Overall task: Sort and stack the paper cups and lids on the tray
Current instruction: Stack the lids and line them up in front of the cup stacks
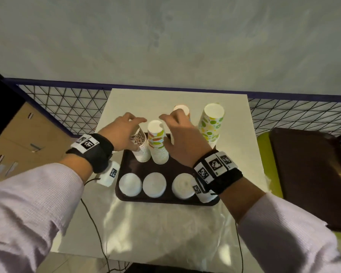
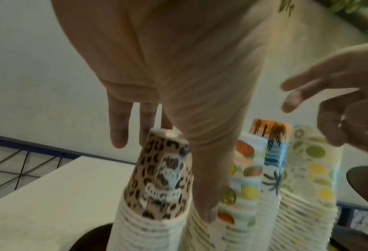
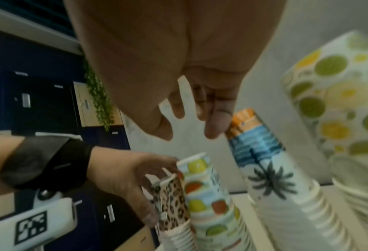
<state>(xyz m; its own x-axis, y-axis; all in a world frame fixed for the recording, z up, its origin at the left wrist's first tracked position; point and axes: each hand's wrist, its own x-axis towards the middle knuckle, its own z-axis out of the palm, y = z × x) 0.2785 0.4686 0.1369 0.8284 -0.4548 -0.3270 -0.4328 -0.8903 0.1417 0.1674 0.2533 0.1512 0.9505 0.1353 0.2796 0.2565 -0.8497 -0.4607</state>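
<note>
A dark brown tray (image 1: 171, 198) holds several upside-down cup stacks: a leopard-print stack (image 1: 141, 148), a fruit-print stack (image 1: 157, 143), an orange palm-print stack (image 1: 182, 109) and a tall green-dot stack (image 1: 212, 123). Three white lid stacks (image 1: 154, 185) line the tray's front. My left hand (image 1: 124, 131) arches over the leopard stack (image 2: 163, 178), its thumb down the cup's side and its fingers straight behind the top. My right hand (image 1: 182, 134) hovers spread between the fruit and palm stacks (image 3: 262, 161), holding nothing.
The tray sits on a small white table (image 1: 165, 233). A wire mesh fence (image 1: 67, 107) runs behind it. At the right, a green chair (image 1: 268, 154) carries another brown tray (image 1: 313, 174). Brown cabinets (image 1: 28, 134) stand at the left. Cables (image 1: 95, 223) hang off the table's front.
</note>
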